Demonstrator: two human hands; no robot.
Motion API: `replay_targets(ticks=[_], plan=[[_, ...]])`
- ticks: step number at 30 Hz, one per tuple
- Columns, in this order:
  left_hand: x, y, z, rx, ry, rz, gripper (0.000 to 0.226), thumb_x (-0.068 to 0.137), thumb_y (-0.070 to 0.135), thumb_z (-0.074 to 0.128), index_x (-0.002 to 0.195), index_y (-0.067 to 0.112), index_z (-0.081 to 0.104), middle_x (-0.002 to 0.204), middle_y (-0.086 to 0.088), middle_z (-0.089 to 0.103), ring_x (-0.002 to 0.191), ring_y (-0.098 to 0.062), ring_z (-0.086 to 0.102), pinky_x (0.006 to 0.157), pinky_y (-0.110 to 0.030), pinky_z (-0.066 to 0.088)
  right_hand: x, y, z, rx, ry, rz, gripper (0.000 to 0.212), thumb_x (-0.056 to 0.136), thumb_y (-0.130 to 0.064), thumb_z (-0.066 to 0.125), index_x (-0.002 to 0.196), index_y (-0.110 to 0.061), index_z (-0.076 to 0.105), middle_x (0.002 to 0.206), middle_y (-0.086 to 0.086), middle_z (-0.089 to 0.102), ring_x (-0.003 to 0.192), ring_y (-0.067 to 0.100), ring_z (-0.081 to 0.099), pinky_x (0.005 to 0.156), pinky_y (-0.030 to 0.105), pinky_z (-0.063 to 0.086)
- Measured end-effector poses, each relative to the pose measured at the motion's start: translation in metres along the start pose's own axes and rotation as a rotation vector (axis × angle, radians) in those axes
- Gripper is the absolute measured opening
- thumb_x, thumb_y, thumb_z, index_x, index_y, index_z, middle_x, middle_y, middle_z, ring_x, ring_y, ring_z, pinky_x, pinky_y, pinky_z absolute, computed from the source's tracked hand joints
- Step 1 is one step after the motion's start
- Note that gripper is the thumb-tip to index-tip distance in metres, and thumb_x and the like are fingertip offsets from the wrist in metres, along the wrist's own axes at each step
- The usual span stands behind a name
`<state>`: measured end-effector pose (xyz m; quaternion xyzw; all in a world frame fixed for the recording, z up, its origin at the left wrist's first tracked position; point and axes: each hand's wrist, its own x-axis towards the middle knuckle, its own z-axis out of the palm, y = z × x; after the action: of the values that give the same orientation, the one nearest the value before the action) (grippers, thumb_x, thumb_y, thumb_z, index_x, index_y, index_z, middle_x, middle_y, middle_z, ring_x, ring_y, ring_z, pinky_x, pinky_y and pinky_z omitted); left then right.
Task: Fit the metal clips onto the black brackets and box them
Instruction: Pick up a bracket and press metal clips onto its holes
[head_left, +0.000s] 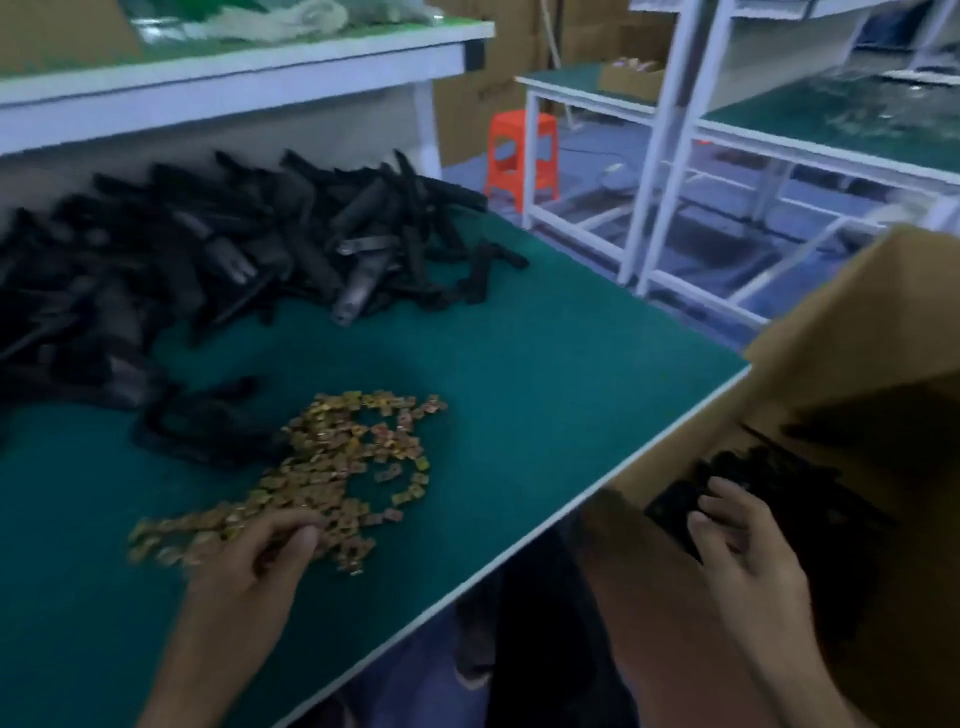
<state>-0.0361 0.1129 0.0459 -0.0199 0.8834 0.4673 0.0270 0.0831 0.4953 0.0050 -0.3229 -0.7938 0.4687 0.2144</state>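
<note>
Left hand (260, 551) at the tabletop's (519, 364) near edge, fingers curled into the clips (332, 467), seemingly pinching some, right hand (737, 545) beyond the tabletop's right edge, gripping a bracket (675, 512) inside the box (857, 312), bracket pile (208, 249) along the tabletop's far side.

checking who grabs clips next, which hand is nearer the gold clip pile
Left. The left hand touches the near edge of the clip pile; the right hand is in the cardboard box, holding a black bracket.

Orange plastic stool (522, 124), white-framed workbench (670, 156) beside it, cardboard cartons (467, 124) beyond
</note>
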Motion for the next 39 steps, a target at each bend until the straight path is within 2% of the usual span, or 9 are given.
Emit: replay_targets(ticks=[4, 8, 11, 15, 19, 23, 25, 31, 39], plan=[[0.017, -0.019, -0.032, 0.174, 0.293, 0.002, 0.016, 0.093, 0.022, 0.069, 0.090, 0.038, 0.068, 0.090, 0.015, 0.072, 0.088, -0.011, 0.067, 0.077, -0.031, 0.045, -0.039, -0.072, 0.091, 0.089, -0.265, -0.415, 0.019, 0.097, -0.033, 0.065, 0.114, -0.041, 0.064, 0.101, -0.022, 0.070, 0.085, -0.002, 0.065, 0.078, 0.005, 0.044], [0.055, -0.025, -0.052, 0.242, 0.441, -0.011, 0.015, 0.094, 0.023, 0.067, 0.108, 0.018, 0.070, 0.104, -0.001, 0.069, 0.101, -0.023, 0.064, 0.089, -0.035, 0.048, -0.060, -0.107, 0.164, 0.145, -0.649, -0.468, 0.022, 0.098, -0.034, 0.058, 0.119, -0.041, 0.061, 0.098, -0.019, 0.061, 0.087, 0.003, 0.059, 0.069, 0.012, 0.038], [0.083, -0.022, -0.059, 0.451, 0.391, 0.040, 0.034, 0.096, 0.020, 0.063, 0.130, 0.019, 0.060, 0.119, -0.012, 0.058, 0.113, -0.033, 0.052, 0.097, -0.044, 0.045, -0.063, -0.106, 0.191, 0.055, -0.584, -0.531, 0.017, 0.099, -0.026, 0.063, 0.114, -0.034, 0.067, 0.101, -0.022, 0.060, 0.091, -0.001, 0.060, 0.072, 0.014, 0.043], [0.117, -0.010, -0.057, 0.826, 0.132, 0.197, 0.067, 0.092, 0.002, 0.053, 0.149, 0.036, 0.041, 0.154, -0.010, 0.024, 0.136, -0.033, 0.020, 0.110, -0.046, 0.035, -0.063, -0.098, 0.192, 0.035, -0.459, -0.666, 0.013, 0.092, -0.021, 0.069, 0.099, -0.032, 0.066, 0.087, -0.020, 0.059, 0.072, 0.002, 0.057, 0.061, 0.019, 0.044], [0.144, -0.002, -0.061, 1.078, -0.105, 0.215, 0.045, 0.099, 0.012, 0.050, 0.139, 0.033, 0.046, 0.155, -0.007, 0.027, 0.139, -0.033, 0.022, 0.111, -0.046, 0.028, -0.060, -0.096, 0.191, 0.077, -0.426, -0.654, 0.017, 0.089, -0.012, 0.075, 0.097, -0.027, 0.070, 0.084, -0.013, 0.061, 0.066, 0.007, 0.057, 0.058, 0.027, 0.047], [0.150, 0.009, -0.084, 0.986, 0.122, 0.377, 0.008, 0.099, 0.012, 0.053, 0.100, 0.020, 0.055, 0.104, -0.002, 0.059, 0.100, -0.030, 0.054, 0.079, -0.045, 0.052, -0.061, -0.099, 0.188, 0.069, -0.461, -0.661, 0.016, 0.089, -0.007, 0.075, 0.096, -0.021, 0.070, 0.081, -0.018, 0.054, 0.066, 0.001, 0.052, 0.059, 0.011, 0.038], [0.150, 0.010, -0.092, 0.935, 0.239, 0.438, 0.007, 0.099, 0.010, 0.053, 0.100, 0.017, 0.056, 0.090, -0.004, 0.062, 0.087, -0.031, 0.058, 0.066, -0.046, 0.054, -0.061, -0.099, 0.187, 0.067, -0.472, -0.657, 0.015, 0.090, -0.007, 0.074, 0.095, -0.020, 0.070, 0.080, -0.021, 0.051, 0.066, -0.003, 0.050, 0.060, 0.007, 0.034], [0.151, -0.006, -0.086, 1.027, -0.146, 0.196, 0.052, 0.097, 0.028, 0.063, 0.146, 0.027, 0.044, 0.142, 0.001, 0.047, 0.133, -0.027, 0.043, 0.106, -0.046, 0.043, -0.063, -0.102, 0.188, 0.039, -0.444, -0.676, 0.015, 0.088, -0.007, 0.075, 0.092, -0.021, 0.071, 0.078, -0.020, 0.051, 0.064, -0.004, 0.049, 0.058, 0.005, 0.034], [0.153, -0.037, -0.100, 1.109, 0.090, 0.365, 0.026, 0.102, 0.023, 0.056, 0.127, 0.017, 0.061, 0.118, -0.005, 0.056, 0.110, -0.028, 0.053, 0.094, -0.043, 0.048, -0.063, -0.103, 0.186, 0.060, -0.432, -0.665, 0.018, 0.086, -0.003, 0.077, 0.091, -0.019, 0.073, 0.079, -0.017, 0.058, 0.062, -0.001, 0.051, 0.059, 0.004, 0.035]])
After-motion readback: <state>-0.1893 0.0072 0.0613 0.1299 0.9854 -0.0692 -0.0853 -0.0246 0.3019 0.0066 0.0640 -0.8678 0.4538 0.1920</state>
